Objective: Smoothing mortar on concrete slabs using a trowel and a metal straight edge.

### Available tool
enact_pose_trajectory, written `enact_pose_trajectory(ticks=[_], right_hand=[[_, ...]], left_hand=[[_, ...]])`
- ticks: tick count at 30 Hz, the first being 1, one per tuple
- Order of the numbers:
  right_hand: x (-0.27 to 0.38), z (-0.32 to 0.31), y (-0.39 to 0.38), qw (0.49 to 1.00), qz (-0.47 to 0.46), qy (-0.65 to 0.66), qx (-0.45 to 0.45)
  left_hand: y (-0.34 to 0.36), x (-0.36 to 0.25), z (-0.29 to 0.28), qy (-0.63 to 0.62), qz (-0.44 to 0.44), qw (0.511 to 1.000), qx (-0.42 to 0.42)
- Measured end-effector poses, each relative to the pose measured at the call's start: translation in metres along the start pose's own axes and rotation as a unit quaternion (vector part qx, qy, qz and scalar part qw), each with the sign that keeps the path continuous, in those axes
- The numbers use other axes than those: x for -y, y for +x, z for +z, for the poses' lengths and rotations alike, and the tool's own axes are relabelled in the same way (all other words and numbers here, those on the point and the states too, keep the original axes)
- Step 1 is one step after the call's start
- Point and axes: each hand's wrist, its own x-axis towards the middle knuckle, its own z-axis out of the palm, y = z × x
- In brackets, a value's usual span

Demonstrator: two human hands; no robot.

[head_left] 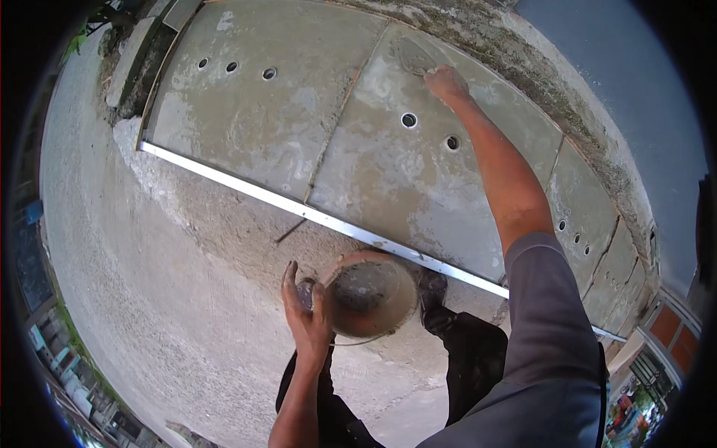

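My right hand [447, 84] grips a trowel [414, 54], its blade flat on the damp grey concrete slab [373, 172] near its far edge. Round holes with pale rims [408, 120] sit in the slab below it. My left hand [305, 313] is raised beside a round bucket [373, 295] with grey residue inside, fingers apart and holding nothing. A long pale metal straightedge [224, 181] runs along the slab's near edge, just beyond the bucket.
My boot [433, 291] stands right of the bucket. A thin dark rod [291, 230] lies on rough concrete ground [172, 284]. A mossy curb [523, 78] and grey wall [635, 89] border the slab; concrete blocks [131, 71] lie upper left, an orange-panelled gate [668, 336] at right.
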Motion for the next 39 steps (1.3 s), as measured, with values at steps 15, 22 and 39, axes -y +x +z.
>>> enact_pose_trajectory(ticks=[15, 22, 39], right_hand=[[-0.015, 0.019, 0.013, 0.974, -0.166, -0.082, -0.127], [-0.011, 0.028, 0.012, 0.960, -0.203, -0.099, -0.163], [-0.039, 0.024, -0.001, 0.968, -0.231, -0.028, -0.093]], left_hand=[[0.081, 0.047, 0.003, 0.218, 0.380, 0.895, -0.085], [0.111, 0.081, 0.007, 0.321, 0.352, 0.866, -0.153], [0.123, 0.102, -0.019, 0.326, 0.253, 0.878, -0.241]])
